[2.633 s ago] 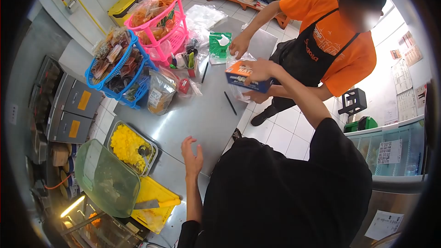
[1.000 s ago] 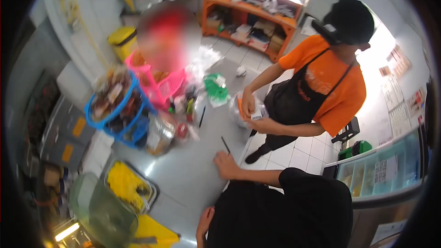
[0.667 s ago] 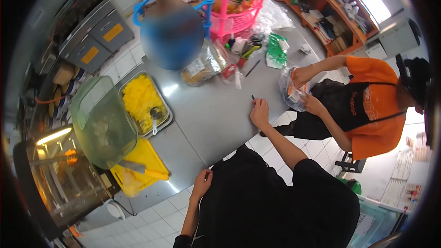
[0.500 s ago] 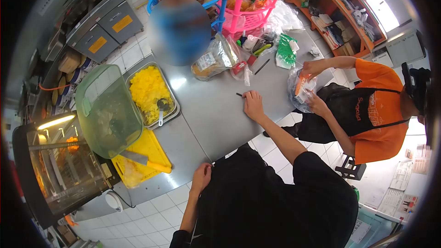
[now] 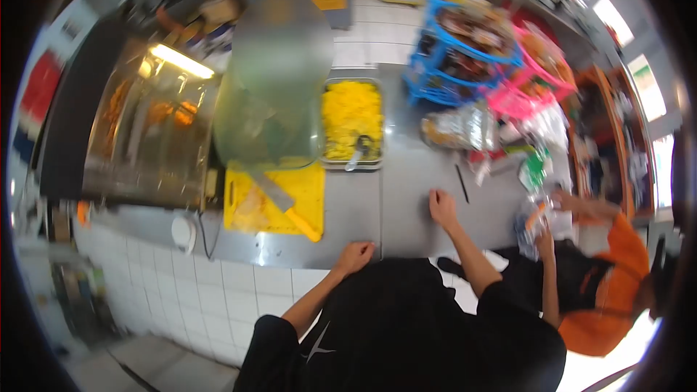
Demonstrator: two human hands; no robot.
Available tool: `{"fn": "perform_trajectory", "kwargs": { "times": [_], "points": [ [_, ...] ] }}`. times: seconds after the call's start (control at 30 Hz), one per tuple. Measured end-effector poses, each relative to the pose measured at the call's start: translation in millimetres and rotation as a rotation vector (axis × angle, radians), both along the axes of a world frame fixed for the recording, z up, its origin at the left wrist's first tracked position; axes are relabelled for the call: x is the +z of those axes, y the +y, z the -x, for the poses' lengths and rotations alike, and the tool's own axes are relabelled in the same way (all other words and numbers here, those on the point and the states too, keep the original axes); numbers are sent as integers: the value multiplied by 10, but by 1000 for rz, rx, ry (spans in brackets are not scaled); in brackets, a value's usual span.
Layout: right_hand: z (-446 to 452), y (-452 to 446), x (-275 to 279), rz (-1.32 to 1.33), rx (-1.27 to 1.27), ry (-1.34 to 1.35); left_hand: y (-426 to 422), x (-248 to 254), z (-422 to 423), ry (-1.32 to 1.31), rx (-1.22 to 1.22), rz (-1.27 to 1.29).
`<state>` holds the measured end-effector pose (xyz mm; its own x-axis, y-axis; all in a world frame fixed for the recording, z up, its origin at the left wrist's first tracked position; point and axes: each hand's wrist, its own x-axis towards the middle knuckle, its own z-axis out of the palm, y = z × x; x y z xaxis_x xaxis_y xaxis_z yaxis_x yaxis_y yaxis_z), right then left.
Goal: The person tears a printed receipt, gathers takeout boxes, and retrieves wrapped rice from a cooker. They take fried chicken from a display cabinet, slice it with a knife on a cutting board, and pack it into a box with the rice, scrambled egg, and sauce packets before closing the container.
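My left hand [image 5: 356,255] is closed at the front edge of the steel table [image 5: 348,207], close to my black shirt. Whether its curled fingers hold anything is hidden. My right hand [image 5: 441,207] rests closed on the table top; what it holds, if anything, is blurred. Just beyond it lies a thin black stick-like item [image 5: 462,183]. Left of that hand stands a metal tray of yellow food [image 5: 351,110], with a dark-headed spoon [image 5: 359,151] in it. A yellow cutting board [image 5: 308,192] carries a yellow-handled knife [image 5: 279,199] near my left hand.
A greenish clear tub [image 5: 268,116] stands behind the board, beside a lit glass display cabinet [image 5: 145,123]. Blue baskets [image 5: 465,51], pink baskets [image 5: 534,76] and a foil-like bag [image 5: 472,127] fill the back right. At right, a co-worker in orange [image 5: 617,305] handles a plastic bag [image 5: 530,221].
My view has swung left, so everything appears shifted and turned. A small dark stick showed at my right fingers earlier and is not distinct now. Both hands stay near the table.
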<state>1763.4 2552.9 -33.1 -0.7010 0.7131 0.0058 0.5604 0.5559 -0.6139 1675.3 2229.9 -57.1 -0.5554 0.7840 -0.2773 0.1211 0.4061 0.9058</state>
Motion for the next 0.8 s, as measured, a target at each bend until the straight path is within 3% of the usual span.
{"fn": "perform_trajectory", "kwargs": {
  "times": [0.1,0.2,0.33,0.37,0.43,0.47,0.5,0.53,0.63,0.7,0.8],
  "points": [
    [-79,-661,142,71,158,-113,-7,76,26,20,-13,3],
    [-242,-967,176,37,194,-224,36,177,93,-319,-22,-71],
    [-172,-1053,329,54,152,-234,301,914,1099,144,174,-241],
    [-183,-1061,392,87,175,-266,379,1493,1505,166,317,-168],
    [-193,-1040,486,159,208,-327,548,1825,2513,723,564,-319],
    [-199,-1018,471,178,185,-337,607,2234,2933,921,615,-135],
    [-242,-1002,446,200,158,-351,680,2291,3421,1023,644,-57],
    [-291,-999,442,224,130,-365,760,2252,3867,1074,642,231],
    [-351,-1066,615,136,4,-199,1034,2243,4470,945,574,573],
    [-507,-1024,446,183,21,-239,1248,2377,4758,812,522,771],
    [-649,-971,351,205,-33,-217,1341,2432,5171,682,459,852]
  ]
}}
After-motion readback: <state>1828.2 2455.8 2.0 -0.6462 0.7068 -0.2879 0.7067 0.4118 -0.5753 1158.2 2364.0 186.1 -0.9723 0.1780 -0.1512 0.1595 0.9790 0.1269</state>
